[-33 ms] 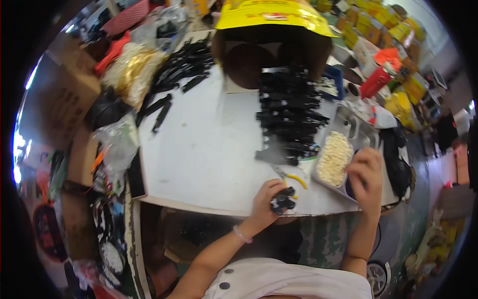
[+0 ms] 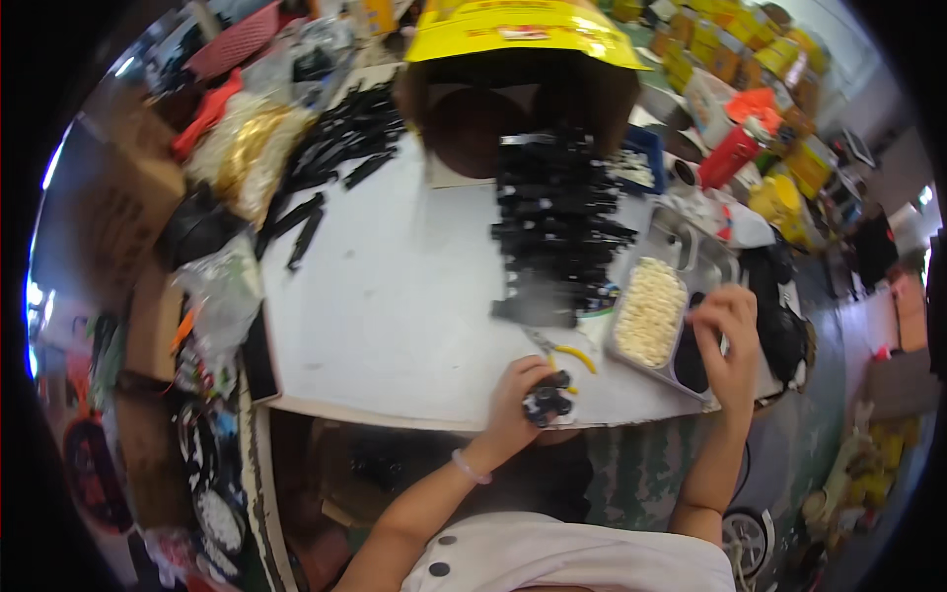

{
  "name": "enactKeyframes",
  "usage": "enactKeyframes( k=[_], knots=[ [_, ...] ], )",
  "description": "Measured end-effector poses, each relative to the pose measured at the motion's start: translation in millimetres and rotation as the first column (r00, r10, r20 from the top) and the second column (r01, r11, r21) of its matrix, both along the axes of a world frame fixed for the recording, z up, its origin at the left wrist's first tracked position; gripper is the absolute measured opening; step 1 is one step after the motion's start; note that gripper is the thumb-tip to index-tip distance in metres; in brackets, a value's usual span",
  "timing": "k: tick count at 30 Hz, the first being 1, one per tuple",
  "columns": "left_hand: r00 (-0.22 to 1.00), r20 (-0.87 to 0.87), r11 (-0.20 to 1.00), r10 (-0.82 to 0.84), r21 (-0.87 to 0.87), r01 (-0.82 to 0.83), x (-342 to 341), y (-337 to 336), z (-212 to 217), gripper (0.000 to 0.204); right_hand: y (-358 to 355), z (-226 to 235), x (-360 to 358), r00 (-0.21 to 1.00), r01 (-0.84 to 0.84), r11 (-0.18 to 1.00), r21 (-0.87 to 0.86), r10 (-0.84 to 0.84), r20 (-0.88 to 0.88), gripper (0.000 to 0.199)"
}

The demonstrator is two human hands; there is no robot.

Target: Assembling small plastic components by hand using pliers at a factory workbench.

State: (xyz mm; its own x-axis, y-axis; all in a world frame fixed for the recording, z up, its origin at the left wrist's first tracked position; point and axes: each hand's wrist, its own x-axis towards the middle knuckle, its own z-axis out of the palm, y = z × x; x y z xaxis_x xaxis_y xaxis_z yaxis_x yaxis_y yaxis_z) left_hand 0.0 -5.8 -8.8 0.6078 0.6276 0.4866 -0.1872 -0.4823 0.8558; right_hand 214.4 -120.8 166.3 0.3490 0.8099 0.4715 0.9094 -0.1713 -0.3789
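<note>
Crowding the far side of the white desk [image 2: 395,296] is a tall stack of black plastic parts [image 2: 552,217], with more loose black pieces [image 2: 335,148] toward the left corner and a yellow box [image 2: 513,30] behind. Just beside the stack's near end lies a pair of yellow-handled pliers [image 2: 567,353]. A metal tray [image 2: 631,360] to the right holds small white pieces [image 2: 649,311] and a dark compartment. The left hand [image 2: 518,400] is curled tight around a small black part [image 2: 547,400] at the desk's near edge. The right hand [image 2: 728,335] rests over the tray's dark compartment, fingers bent; whether it grips anything cannot be told.
</note>
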Motion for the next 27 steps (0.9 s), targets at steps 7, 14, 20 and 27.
enactKeyframes(
  k=[7, 14, 20, 27],
  knots=[
    [1.0, 0.015, 1.0, 0.011, 0.014, -0.012, 1, -2, 9, 0.054, -48, -90, 76, 0.919, 0.345, 0.915, -0.207, -0.285, 0.274, 0.012],
    [0.999, -0.025, 0.999, 0.033, 0.025, -0.033, 3, -3, 7, 0.057, -40, -112, 83, 0.91, 0.32, 0.93, -0.18, -0.249, 0.332, 0.012],
    [0.999, -0.021, 0.999, 0.039, 0.029, -0.039, 0, 0, 6, 0.056, -30, -108, 86, 0.919, 0.237, 0.941, -0.242, -0.136, 0.37, 0.009],
    [1.0, -0.006, 1.0, 0.0, 0.011, 0.0, 3, -3, 9, 0.054, -13, -47, 16, 0.996, 0.09, 0.992, -0.083, -0.091, -0.004, 0.011]
  ],
)
